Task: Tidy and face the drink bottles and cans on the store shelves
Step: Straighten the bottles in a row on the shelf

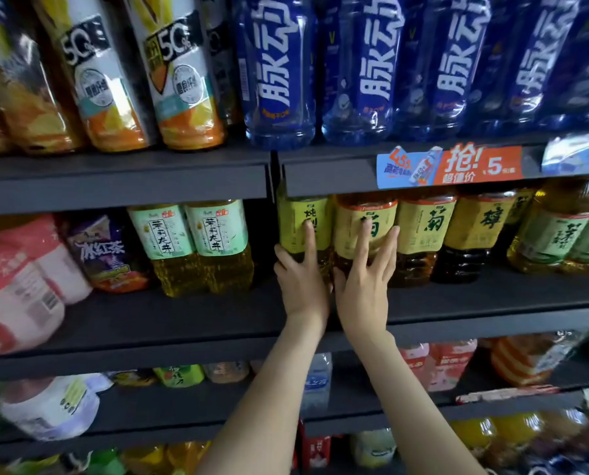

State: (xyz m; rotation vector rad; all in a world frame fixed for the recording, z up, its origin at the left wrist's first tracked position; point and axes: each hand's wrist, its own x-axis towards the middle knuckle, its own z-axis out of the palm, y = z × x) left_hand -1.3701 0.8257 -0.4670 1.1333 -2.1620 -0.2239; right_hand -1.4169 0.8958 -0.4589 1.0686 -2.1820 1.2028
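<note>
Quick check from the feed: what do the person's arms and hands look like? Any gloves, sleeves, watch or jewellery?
No gloves on the left hand or the right hand, and no ring, watch or wristband shows. The left forearm and right forearm are uncovered down to the frame's lower edge, so no sleeve is in view.

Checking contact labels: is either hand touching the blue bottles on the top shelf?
No: the left hand and right hand both touch yellow-label bottles on the middle shelf, below the blue bottles.
</note>
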